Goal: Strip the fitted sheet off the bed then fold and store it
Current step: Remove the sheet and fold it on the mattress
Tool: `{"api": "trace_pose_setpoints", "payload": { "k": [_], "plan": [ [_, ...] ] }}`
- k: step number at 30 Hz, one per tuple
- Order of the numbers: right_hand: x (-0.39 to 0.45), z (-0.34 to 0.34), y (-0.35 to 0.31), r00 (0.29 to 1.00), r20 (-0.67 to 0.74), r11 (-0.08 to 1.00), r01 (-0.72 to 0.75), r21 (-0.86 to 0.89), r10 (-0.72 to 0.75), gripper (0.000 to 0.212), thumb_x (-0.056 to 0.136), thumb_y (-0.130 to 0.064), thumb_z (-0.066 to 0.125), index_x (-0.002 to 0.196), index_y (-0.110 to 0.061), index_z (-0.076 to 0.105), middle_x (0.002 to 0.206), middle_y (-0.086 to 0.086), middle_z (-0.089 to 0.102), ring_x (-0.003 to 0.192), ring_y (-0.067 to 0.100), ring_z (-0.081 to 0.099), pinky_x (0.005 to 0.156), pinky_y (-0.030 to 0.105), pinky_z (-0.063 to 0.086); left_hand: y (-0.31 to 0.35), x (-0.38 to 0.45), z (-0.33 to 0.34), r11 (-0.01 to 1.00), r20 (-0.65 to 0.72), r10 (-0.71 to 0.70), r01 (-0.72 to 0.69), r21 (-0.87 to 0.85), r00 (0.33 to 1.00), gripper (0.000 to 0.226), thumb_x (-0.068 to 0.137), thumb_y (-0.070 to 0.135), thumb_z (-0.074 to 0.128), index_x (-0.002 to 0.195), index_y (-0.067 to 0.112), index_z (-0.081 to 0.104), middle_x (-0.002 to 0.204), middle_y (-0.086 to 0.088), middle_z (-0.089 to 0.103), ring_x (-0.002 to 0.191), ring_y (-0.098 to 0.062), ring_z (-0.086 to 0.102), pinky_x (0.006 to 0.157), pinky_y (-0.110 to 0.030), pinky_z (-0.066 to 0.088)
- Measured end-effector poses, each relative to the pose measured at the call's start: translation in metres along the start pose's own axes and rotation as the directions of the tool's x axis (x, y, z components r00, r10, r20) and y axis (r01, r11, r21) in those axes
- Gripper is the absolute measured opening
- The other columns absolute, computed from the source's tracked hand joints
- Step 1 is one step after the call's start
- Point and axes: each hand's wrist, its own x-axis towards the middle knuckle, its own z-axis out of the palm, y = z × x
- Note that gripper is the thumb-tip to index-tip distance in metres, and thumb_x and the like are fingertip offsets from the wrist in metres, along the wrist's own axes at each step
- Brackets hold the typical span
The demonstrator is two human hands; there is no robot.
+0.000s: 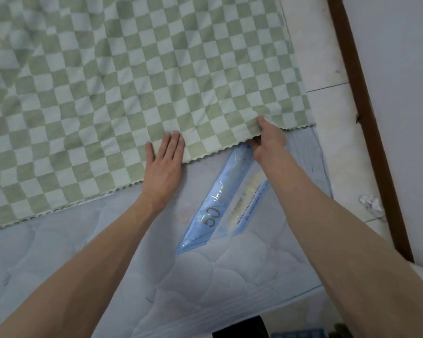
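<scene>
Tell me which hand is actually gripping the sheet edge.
The right hand: it pinches the checked sheet at its edge. The left hand only rests flat on it.

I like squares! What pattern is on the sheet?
The sheet has green and white checks, seen in the head view.

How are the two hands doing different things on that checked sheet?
The left hand lies flat with straight fingers on top of the sheet; the right hand is curled, pinching the sheet's edge with its thumb on top. The left sits farther in from the sheet's corner; the right is nearer to it. Both touch the same scalloped edge over the mattress.
</scene>
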Motion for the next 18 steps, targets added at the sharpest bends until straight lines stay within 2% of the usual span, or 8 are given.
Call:
{"api": "trace_pose_setpoints", "payload": {
  "k": [1,3,5,9,11,12,15,18],
  "plan": [
    [0.001,-0.007,0.0,0.999,-0.004,0.999,0.036,-0.019,-0.036,0.026,0.091,-0.015,0.074,0.116,-0.01,0.066,0.114,0.011,0.072,0.096,0.028,0.072,0.082,0.046,0.062,0.003,-0.004,0.002,1.0,-0.008,-0.002,0.002,-0.01,1.0,0.065,0.094,0.003,0.036,0.159,0.005,0.027,0.167,-0.01,0.022,0.155,-0.029,0.021,0.118,-0.067,0.021],
    [0.001,-0.026,0.007,0.996,-0.048,0.997,0.077,-0.022,-0.078,0.015,0.091,-0.01,0.072,0.102,-0.019,0.066,0.109,0.008,0.072,0.087,0.023,0.072,0.072,0.041,0.064,0.01,-0.015,0.005,1.0,-0.004,0.014,-0.014,-0.014,1.0,0.066,0.092,0.003,0.023,0.158,0.004,0.029,0.167,-0.009,0.024,0.155,-0.028,0.023,0.119,-0.066,0.02],
    [-0.003,-0.046,0.018,0.995,-0.091,1.0,0.029,-0.005,-0.029,0.015,0.092,-0.01,0.072,0.098,-0.022,0.064,0.1,0.004,0.072,0.075,0.019,0.071,0.061,0.037,0.063,0.018,-0.03,0.01,0.999,0.02,0.04,-0.04,0.001,0.999,0.066,0.093,0.003,0.021,0.158,0.004,0.03,0.167,-0.009,0.023,0.155,-0.028,0.021,0.119,-0.067,0.02],
    [-0.017,-0.082,0.038,0.987,-0.145,0.997,-0.08,-0.02,0.076,0.01,0.093,-0.01,0.072,0.093,-0.017,0.065,0.09,0.004,0.072,0.062,0.017,0.072,0.053,0.033,0.06,0.035,-0.072,0.014,0.999,0.053,0.024,-0.022,-0.045,0.998,0.069,0.089,0.005,0.024,0.158,0.004,0.03,0.167,-0.008,0.023,0.155,-0.027,0.022,0.118,-0.068,0.021],
    [-0.026,-0.096,0.044,0.983,-0.127,0.991,-0.134,-0.011,0.132,0.012,0.093,-0.008,0.072,0.103,-0.012,0.067,0.1,0.008,0.072,0.078,0.021,0.073,0.059,0.034,0.061,0.042,-0.089,0.016,0.999,0.06,0.022,-0.019,-0.046,0.998,0.065,0.093,0.012,0.03,0.158,0.004,0.03,0.167,-0.008,0.023,0.155,-0.027,0.022,0.116,-0.068,0.023],
    [-0.029,-0.104,0.046,0.981,-0.095,0.986,-0.169,0.003,0.168,0.022,0.093,-0.006,0.071,0.115,-0.008,0.066,0.108,0.01,0.072,0.088,0.023,0.072,0.064,0.036,0.062,0.044,-0.095,0.017,0.999,0.072,0.022,-0.019,-0.049,0.997,0.063,0.096,0.015,0.039,0.158,0.005,0.03,0.168,-0.008,0.022,0.155,-0.027,0.022,0.116,-0.068,0.023],
    [-0.028,-0.124,0.031,0.98,0.009,0.975,-0.199,0.097,0.199,0.038,0.095,-0.007,0.066,0.133,-0.007,0.061,0.117,0.011,0.071,0.103,0.026,0.069,0.079,0.038,0.061,0.046,-0.101,0.019,0.998,0.112,-0.013,0.019,-0.054,0.994,0.077,0.089,0.017,0.069,0.157,0.006,0.033,0.168,-0.006,0.023,0.154,-0.025,0.023,0.117,-0.067,0.022],
    [-0.002,-0.142,-0.007,0.988,0.102,0.956,-0.137,0.258,0.114,0.04,0.098,-0.025,0.063,0.137,-0.015,0.062,0.129,0.01,0.068,0.119,0.031,0.064,0.102,0.047,0.052,0.05,-0.097,0.024,0.998,0.137,-0.032,0.037,-0.04,0.99,0.073,0.093,0.022,0.055,0.16,0.012,0.027,0.17,-0.005,0.015,0.156,-0.026,0.016,0.114,-0.072,0.021]
  ]
}}
